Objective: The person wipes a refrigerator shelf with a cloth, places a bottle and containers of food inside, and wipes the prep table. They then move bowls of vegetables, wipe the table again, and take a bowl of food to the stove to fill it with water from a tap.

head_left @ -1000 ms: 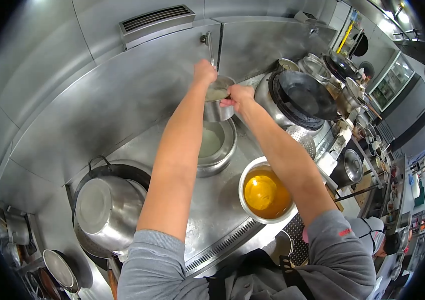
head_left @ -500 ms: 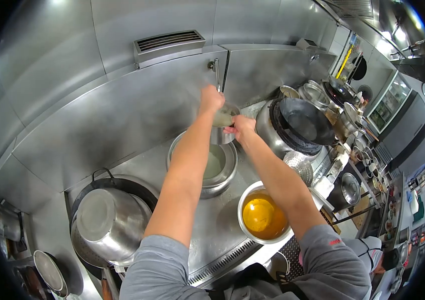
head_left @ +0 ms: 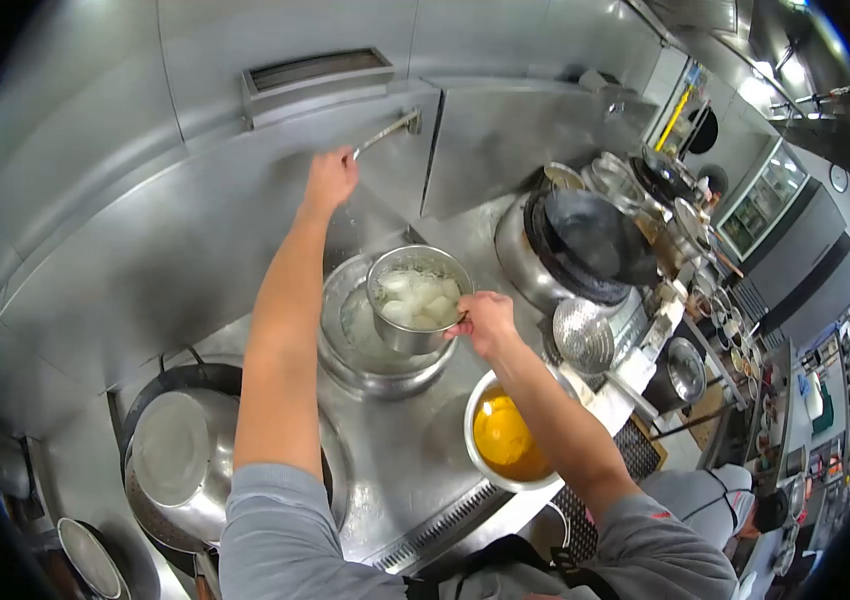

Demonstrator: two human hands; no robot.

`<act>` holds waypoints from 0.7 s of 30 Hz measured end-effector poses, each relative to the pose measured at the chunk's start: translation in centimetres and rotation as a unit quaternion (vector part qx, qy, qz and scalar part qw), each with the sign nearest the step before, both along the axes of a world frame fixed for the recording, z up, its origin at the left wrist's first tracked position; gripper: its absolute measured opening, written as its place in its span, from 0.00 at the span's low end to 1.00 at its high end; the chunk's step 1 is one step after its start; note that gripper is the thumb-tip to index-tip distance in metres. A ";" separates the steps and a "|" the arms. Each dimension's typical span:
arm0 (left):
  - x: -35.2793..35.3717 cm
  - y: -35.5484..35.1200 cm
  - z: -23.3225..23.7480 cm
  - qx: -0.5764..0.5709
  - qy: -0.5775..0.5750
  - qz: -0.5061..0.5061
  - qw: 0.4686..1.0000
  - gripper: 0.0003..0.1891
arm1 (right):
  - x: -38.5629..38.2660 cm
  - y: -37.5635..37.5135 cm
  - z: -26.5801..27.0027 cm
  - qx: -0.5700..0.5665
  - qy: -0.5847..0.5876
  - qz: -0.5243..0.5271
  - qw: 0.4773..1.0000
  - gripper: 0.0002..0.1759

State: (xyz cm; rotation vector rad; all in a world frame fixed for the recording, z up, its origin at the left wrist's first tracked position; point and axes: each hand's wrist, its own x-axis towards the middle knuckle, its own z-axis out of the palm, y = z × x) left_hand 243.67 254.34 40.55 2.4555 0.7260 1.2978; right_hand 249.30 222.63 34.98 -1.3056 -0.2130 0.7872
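My left hand (head_left: 332,180) is closed around the free end of a thin metal tap spout (head_left: 385,133) that comes out of the steel back wall. A few drops of water show beneath this hand. With my right hand (head_left: 485,322) I grip the rim of a steel pot (head_left: 415,335). Inside the pot, whitish rounded pieces (head_left: 420,298) sit in foamy water. The pot is held above a wider steel pot (head_left: 385,380) with cloudy water in it, hiding part of that one.
A bowl of orange-yellow liquid (head_left: 510,435) stands at the front. To the right are a black wok (head_left: 600,240) on a burner and a perforated skimmer (head_left: 583,335). An upturned steel pot (head_left: 180,450) rests in a wok at left. Part of another person shows at lower right.
My left hand has swung the tap spout to the left. The pot in my right hand has moved out from beneath the spout, lower in view and slightly left, showing its contents.
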 end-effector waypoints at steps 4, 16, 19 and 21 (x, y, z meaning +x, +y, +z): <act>-0.4 0.2 0.2 0.067 0.048 0.044 0.996 0.10 | -3.5 -3.2 -0.3 -0.017 -0.013 0.001 1.000 0.03; -7.2 -14.1 -0.9 -0.060 -0.189 0.159 0.967 0.10 | -10.8 -10.6 -7.9 0.017 -0.094 0.019 0.995 0.09; -14.0 -27.2 -2.6 -0.045 -0.359 0.141 0.921 0.07 | -11.9 -12.0 -9.6 -0.006 -0.179 0.012 0.984 0.13; -18.1 -36.5 -5.4 -0.087 -0.338 0.170 0.922 0.07 | -11.4 -12.3 -13.2 -0.017 -0.338 0.005 0.941 0.13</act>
